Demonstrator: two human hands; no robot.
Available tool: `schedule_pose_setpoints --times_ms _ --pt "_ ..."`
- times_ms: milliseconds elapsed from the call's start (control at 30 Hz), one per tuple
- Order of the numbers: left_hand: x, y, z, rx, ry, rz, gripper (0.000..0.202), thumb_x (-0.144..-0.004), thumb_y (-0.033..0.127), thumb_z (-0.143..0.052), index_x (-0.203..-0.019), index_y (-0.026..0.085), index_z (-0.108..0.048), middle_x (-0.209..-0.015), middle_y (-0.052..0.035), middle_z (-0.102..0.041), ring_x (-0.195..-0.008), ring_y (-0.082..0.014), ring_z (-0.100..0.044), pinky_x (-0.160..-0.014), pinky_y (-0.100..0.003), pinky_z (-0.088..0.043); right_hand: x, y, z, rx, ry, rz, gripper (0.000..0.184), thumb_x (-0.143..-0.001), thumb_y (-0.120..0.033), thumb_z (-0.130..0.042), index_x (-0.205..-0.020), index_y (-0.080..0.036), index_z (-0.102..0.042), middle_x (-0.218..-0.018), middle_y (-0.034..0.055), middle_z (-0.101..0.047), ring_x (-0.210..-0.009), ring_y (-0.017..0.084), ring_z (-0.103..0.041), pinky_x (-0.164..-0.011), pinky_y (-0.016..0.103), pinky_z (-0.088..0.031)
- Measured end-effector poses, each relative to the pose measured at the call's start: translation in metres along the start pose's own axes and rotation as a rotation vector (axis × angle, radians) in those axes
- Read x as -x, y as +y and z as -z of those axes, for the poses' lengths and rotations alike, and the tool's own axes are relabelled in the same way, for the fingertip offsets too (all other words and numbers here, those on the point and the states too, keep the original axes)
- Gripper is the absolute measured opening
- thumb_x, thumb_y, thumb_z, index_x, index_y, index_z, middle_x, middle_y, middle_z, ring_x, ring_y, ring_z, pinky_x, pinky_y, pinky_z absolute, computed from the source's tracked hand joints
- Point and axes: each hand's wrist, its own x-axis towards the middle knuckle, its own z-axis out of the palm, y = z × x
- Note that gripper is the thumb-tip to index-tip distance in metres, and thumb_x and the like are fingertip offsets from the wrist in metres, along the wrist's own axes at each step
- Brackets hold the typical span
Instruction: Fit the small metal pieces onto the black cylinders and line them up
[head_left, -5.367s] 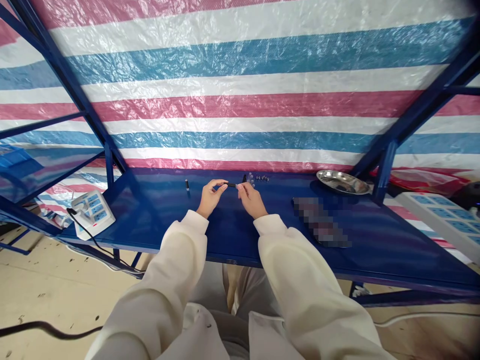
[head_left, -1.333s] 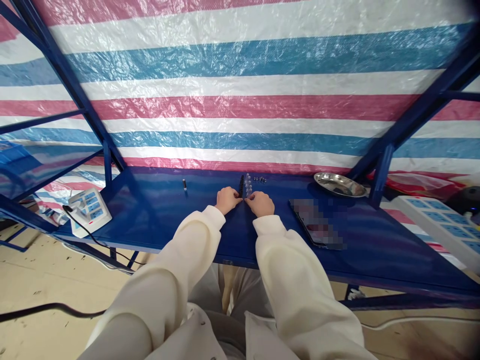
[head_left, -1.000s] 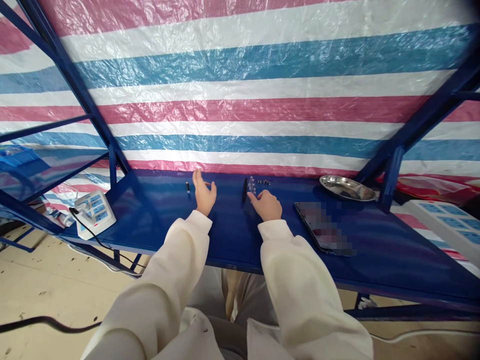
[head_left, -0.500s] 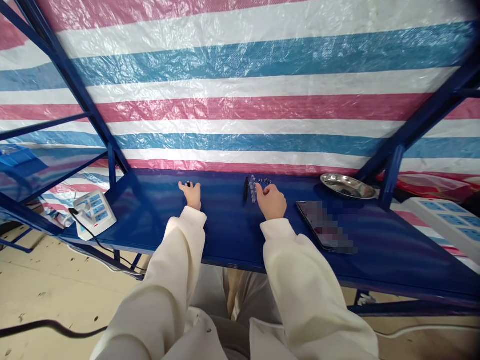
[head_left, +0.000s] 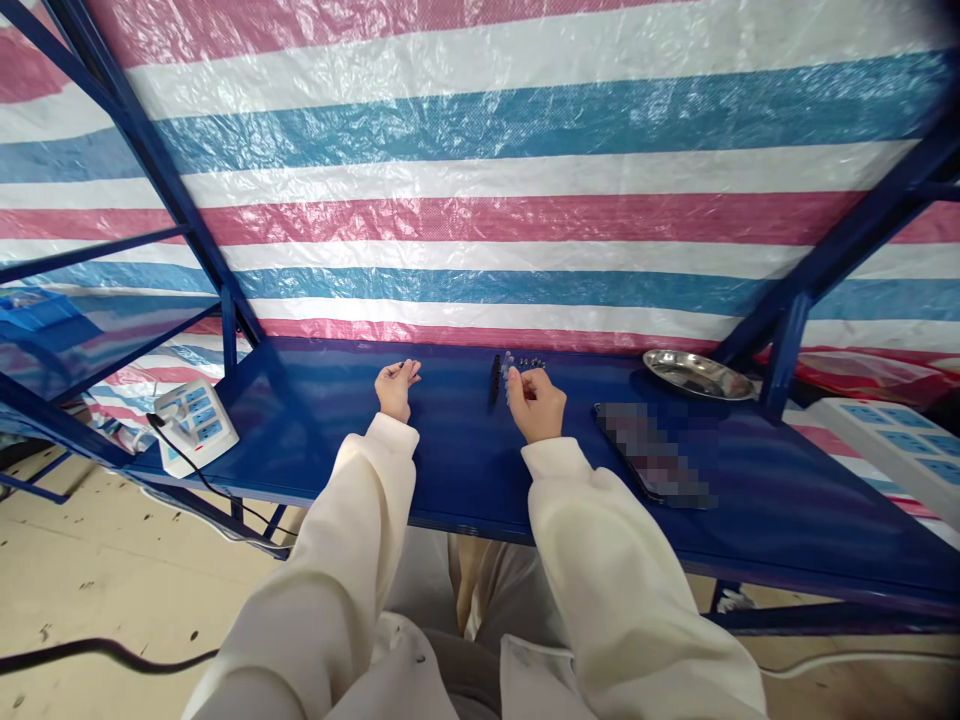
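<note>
My left hand (head_left: pixel 397 389) is raised over the left half of the blue table, thumb and fingers pinched together. A small black piece showed in these fingers half a second ago; the fingers now hide it. My right hand (head_left: pixel 538 404) is closed in a pinch at a row of small clear plastic pieces (head_left: pixel 508 360), covering the near part of the row. Whether a piece is between its fingertips I cannot make out. Just left of the clear pieces runs a row of small black pieces (head_left: pixel 495 378). Behind the right hand lie several small shiny metal pieces (head_left: pixel 531 362).
A phone (head_left: pixel 651 455) lies right of my right hand on the blue table (head_left: pixel 465 470). Farther back is a round metal dish (head_left: pixel 697 374). A white power strip (head_left: pixel 196 428) with a black cable sits at the left end. A striped sheet (head_left: pixel 480 215) hangs behind.
My left hand has moved slightly right, and its spread fingers have closed into a pinch, hiding the black piece. My right hand has shifted slightly left, over the near clear pieces.
</note>
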Motion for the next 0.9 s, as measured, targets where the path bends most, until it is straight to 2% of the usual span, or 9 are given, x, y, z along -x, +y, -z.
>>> schedule_pose_setpoints --times_ms 100,167,267,367,467,533,600,767,900 --pt "0.004 -0.001 -0.001 -0.042 -0.175 0.033 0.025 -0.067 0.024 -0.075 -0.079 0.011 -0.057 -0.074 -0.0035 -0.067 -0.064 -0.0097 -0.064 -0.059 -0.020 -0.047 0.006 -0.002 -0.004 -0.088 -0.033 0.093 0.038 -0.088 -0.048 -0.034 -0.063 -0.022 -0.044 -0.057 0.0013 -0.051 -0.053 0.012 -0.046 -0.060 0.024 -0.039" --pt "0.006 -0.002 -0.002 -0.112 -0.255 0.022 0.028 -0.064 0.028 -0.076 -0.082 0.011 -0.063 -0.068 -0.0003 -0.065 -0.049 -0.0041 -0.054 -0.046 -0.017 -0.037 0.008 -0.003 -0.007 -0.123 -0.092 0.123 0.037 -0.088 -0.048 -0.035 -0.066 -0.022 -0.047 -0.058 0.0007 -0.051 -0.053 0.012 -0.046 -0.060 0.023 -0.039" --pt "0.009 -0.003 -0.002 -0.173 -0.379 0.037 0.038 -0.060 0.034 -0.077 -0.089 0.011 -0.067 -0.063 0.0020 -0.062 -0.039 -0.0004 -0.039 -0.039 -0.017 -0.025 0.009 -0.004 -0.012 -0.153 -0.232 0.139 0.033 -0.087 -0.048 -0.038 -0.083 -0.020 -0.055 -0.065 0.0007 -0.055 -0.058 0.013 -0.051 -0.064 0.023 -0.041" --pt "0.014 -0.001 -0.003 -0.221 -0.559 0.093 0.048 -0.057 0.039 -0.078 -0.095 0.012 -0.068 -0.069 -0.0008 -0.066 -0.041 -0.0016 -0.043 -0.043 -0.018 -0.031 0.007 -0.003 -0.017 -0.196 -0.384 0.148 0.038 -0.087 -0.047 -0.041 -0.110 -0.019 -0.052 -0.077 0.0019 -0.061 -0.061 0.014 -0.055 -0.067 0.025 -0.044" --pt "0.021 0.003 -0.005 -0.255 -0.736 0.121 0.049 -0.059 0.042 -0.077 -0.097 0.013 -0.068 -0.078 -0.0049 -0.070 -0.047 -0.0038 -0.049 -0.050 -0.020 -0.038 0.005 -0.003 -0.019 -0.253 -0.457 0.141 0.042 -0.090 -0.044 -0.037 -0.122 -0.018 -0.045 -0.093 0.0053 -0.064 -0.067 0.015 -0.059 -0.073 0.028 -0.045" --pt "0.026 0.006 -0.006 -0.282 -0.808 0.125 0.047 -0.061 0.041 -0.076 -0.098 0.013 -0.068 -0.082 -0.0074 -0.071 -0.049 -0.0049 -0.052 -0.051 -0.021 -0.038 0.004 -0.003 -0.019 -0.272 -0.456 0.129 0.038 -0.092 -0.042 -0.031 -0.118 -0.019 -0.046 -0.096 0.0068 -0.064 -0.077 0.017 -0.061 -0.077 0.029 -0.044" --pt "0.029 0.008 -0.007 -0.319 -0.828 0.123 0.047 -0.062 0.040 -0.075 -0.100 0.013 -0.068 -0.087 -0.0091 -0.072 -0.050 -0.0057 -0.054 -0.051 -0.021 -0.037 0.004 -0.003 -0.018 -0.252 -0.452 0.105 0.035 -0.093 -0.041 -0.027 -0.107 -0.020 -0.050 -0.090 0.0063 -0.064 -0.080 0.018 -0.061 -0.077 0.028 -0.044" --pt "0.030 0.009 -0.008 -0.364 -0.828 0.128 0.053 -0.057 0.040 -0.078 -0.100 0.012 -0.068 -0.094 -0.0135 -0.072 -0.052 -0.0083 -0.058 -0.049 -0.021 -0.036 0.004 -0.006 -0.014 -0.217 -0.445 0.110 0.033 -0.093 -0.042 -0.024 -0.079 -0.023 -0.047 -0.072 0.0028 -0.058 -0.068 0.017 -0.057 -0.072 0.027 -0.042" --pt "0.030 0.009 -0.008 -0.370 -0.845 0.127 0.054 -0.058 0.045 -0.077 -0.099 0.011 -0.068 -0.093 -0.0145 -0.072 -0.051 -0.0091 -0.060 -0.048 -0.021 -0.034 0.005 -0.008 -0.013 -0.274 -0.433 0.129 0.034 -0.092 -0.044 -0.024 -0.072 -0.023 -0.043 -0.066 0.0005 -0.053 -0.062 0.014 -0.052 -0.067 0.024 -0.041"
